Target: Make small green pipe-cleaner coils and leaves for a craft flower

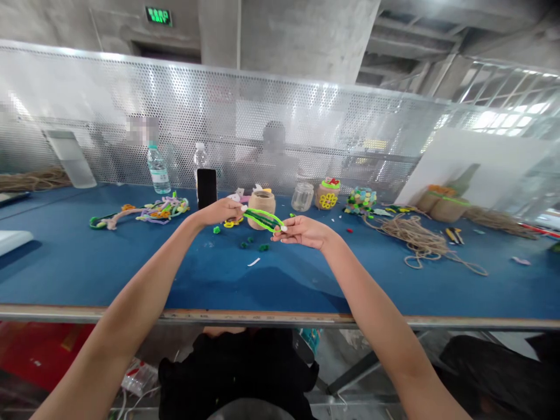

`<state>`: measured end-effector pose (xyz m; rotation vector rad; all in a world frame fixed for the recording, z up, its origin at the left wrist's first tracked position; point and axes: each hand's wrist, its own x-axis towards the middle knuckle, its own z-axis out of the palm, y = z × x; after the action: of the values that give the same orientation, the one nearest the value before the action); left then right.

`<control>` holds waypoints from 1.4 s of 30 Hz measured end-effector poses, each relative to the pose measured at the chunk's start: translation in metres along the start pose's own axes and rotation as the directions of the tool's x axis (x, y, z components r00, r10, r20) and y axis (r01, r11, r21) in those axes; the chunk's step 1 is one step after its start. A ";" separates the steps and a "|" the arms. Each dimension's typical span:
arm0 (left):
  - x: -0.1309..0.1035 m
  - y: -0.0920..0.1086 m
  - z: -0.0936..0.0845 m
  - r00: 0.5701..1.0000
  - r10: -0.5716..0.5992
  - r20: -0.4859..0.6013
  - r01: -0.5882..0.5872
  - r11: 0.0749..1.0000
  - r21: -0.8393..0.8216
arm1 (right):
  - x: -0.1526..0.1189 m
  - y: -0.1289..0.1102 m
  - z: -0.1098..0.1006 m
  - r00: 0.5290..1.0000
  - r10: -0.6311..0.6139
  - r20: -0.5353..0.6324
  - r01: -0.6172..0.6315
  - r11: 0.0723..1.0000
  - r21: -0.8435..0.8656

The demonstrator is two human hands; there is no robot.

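Between my two hands stretches a bundle of green pipe cleaners [264, 220], bright green outside and dark green within. The fingers of my left hand [222, 211] pinch one end, and those of my right hand [301, 232] pinch the other. Small white bits show at both ends by the fingertips. Right behind the bundle stands a jar wrapped in tan twine [262, 202], partly covered by it. Several dark green pompoms [263, 247] and a white paper strip [254, 262] lie on the blue table just below my hands.
A black phone [207, 188] leans upright against a bottle. Colourful pipe cleaners [164, 209] lie at left, near a water bottle [158, 169]. Toward the right are a clear glass jar [302, 197], a yellow-flowered jar [328, 195], loose twine [411, 234] and cutters [454, 235].
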<state>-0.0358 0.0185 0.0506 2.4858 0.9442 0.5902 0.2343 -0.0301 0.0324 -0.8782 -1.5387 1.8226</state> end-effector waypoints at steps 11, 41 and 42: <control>-0.002 0.000 -0.001 1.000 0.022 -0.021 -0.018 0.987 0.159 | 0.007 0.006 0.003 1.000 -0.015 -0.018 0.015 1.000 0.014; 0.014 0.047 0.085 0.848 0.468 -0.248 -0.184 0.699 0.691 | 0.007 0.004 -0.007 0.989 0.055 -0.138 -0.059 0.998 -0.027; 0.015 0.045 0.086 0.844 0.468 -0.262 -0.179 0.706 0.685 | 0.007 0.004 -0.006 0.988 0.053 -0.145 -0.058 0.998 -0.026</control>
<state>0.0426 -0.0220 0.0062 3.2812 0.9601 1.1219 0.2351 -0.0215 0.0267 -1.0531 -1.4679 1.7376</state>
